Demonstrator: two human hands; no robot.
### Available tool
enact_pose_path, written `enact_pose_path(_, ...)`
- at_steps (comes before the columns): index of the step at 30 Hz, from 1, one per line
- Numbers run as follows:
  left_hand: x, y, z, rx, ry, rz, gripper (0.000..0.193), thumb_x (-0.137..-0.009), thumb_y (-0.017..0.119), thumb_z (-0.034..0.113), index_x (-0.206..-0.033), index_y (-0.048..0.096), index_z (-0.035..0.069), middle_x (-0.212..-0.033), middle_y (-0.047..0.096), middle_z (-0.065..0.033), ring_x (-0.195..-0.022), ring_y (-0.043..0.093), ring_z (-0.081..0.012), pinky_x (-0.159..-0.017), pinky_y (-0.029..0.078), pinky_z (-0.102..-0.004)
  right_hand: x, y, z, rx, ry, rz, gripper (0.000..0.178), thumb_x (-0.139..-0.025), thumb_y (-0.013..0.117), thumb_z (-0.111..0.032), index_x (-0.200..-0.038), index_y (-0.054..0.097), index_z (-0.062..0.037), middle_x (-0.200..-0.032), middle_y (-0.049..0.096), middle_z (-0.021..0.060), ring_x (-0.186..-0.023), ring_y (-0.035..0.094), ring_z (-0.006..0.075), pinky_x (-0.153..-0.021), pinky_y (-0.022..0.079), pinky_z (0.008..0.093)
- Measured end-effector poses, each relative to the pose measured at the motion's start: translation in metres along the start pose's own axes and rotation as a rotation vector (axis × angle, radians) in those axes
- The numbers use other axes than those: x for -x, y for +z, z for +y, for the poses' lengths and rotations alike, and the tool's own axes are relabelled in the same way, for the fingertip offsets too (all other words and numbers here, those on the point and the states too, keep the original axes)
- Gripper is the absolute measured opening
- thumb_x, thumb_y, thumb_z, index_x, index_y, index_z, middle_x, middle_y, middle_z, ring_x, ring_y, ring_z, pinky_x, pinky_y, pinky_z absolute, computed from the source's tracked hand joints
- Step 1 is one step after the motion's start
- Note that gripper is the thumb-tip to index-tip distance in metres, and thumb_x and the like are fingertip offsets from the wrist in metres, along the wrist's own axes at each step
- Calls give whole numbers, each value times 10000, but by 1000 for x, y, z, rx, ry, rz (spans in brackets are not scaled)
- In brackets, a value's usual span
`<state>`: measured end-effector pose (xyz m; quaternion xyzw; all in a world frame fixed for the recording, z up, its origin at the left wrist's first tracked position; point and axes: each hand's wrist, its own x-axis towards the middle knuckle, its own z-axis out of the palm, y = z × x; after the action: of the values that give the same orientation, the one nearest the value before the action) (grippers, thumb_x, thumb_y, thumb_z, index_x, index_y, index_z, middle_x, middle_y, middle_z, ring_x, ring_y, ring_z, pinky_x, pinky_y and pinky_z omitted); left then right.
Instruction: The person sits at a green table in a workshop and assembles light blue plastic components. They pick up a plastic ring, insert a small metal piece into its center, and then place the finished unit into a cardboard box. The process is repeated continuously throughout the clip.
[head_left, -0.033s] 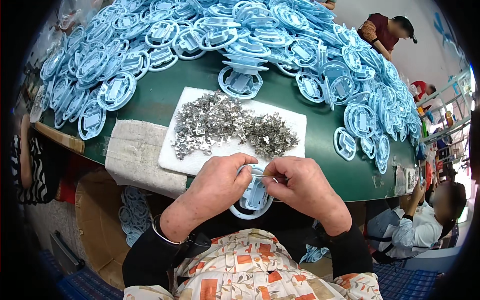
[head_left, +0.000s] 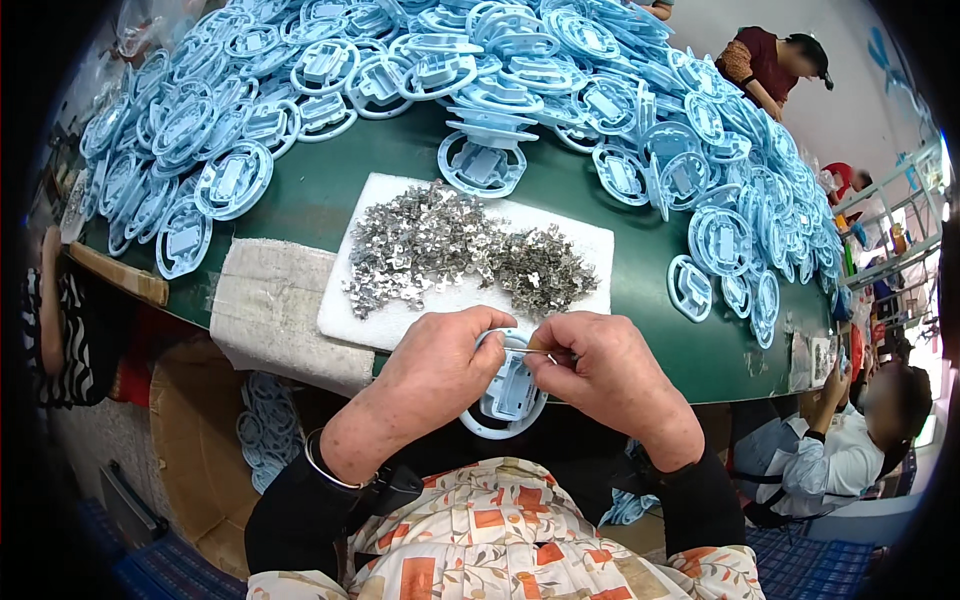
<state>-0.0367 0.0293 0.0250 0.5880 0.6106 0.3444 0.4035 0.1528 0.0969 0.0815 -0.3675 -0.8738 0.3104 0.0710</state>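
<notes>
In front of my body, at the table's near edge, is a round light-blue plastic frame (head_left: 513, 395) with a raised block in its middle. My left hand (head_left: 425, 368) pinches its far left rim between thumb and fingers. From the closed fingers of my right hand (head_left: 612, 372) a thin metal rod (head_left: 522, 351) points left across the top of the frame. Its tip lies close to my left thumb, and my fingers hide its other end. Just beyond both hands, small silvery metal clips (head_left: 425, 245) lie heaped on a white foam board (head_left: 590, 290).
A large pile of similar blue frames (head_left: 610, 105) covers the far side of the green table (head_left: 640, 340). A worn whitish block (head_left: 275, 310) adjoins the board on the left. Below it, an open carton (head_left: 190, 430) contains more frames. Other people (head_left: 820, 440) sit or stand around.
</notes>
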Motion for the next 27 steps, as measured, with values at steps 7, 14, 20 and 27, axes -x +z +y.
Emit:
enact_pose_path(7, -4, -1, -1, 27, -41, -25, 301, -970, 548, 164, -1147, 686, -36, -704, 685, -145, -591, 653, -179, -593, 521, -342, 6, 22, -9, 264, -164, 175, 141, -807, 740, -107, -856, 621, -51, -778, 643, 97, -650, 672, 312, -567, 536, 400)
enact_pose_path(14, -4, -1, -3, 46, -38, -18, 312, -963, 533, 153, -1151, 680, -47, -722, 695, -145, -580, 659, -181, -584, 528, -341, 27, 13, -8, 135, -152, 136, 317, -817, 729, -75, -1127, 667, -51, -763, 600, 82, -633, 652, 284, -541, 525, 393)
enact_pose_path(20, -4, -2, -2, 61, -76, -46, 311, -966, 531, 147, -1163, 679, -44, -756, 715, -129, -582, 669, -163, -579, 542, -321, 34, 12, -1, 158, -154, 41, 365, -894, 683, -107, -1249, 611, -61, -843, 677, 123, -675, 683, 302, -562, 534, 388)
enact_pose_path(27, -5, -2, -1, 47, -74, -43, 315, -967, 530, 147, -1170, 680, -42, -748, 711, -112, -571, 662, -148, -570, 540, -310, 39, 15, 8, 176, -120, 134, 367, -931, 659, -114, -1294, 615, -139, -854, 703, 109, -663, 689, 285, -522, 524, 378)
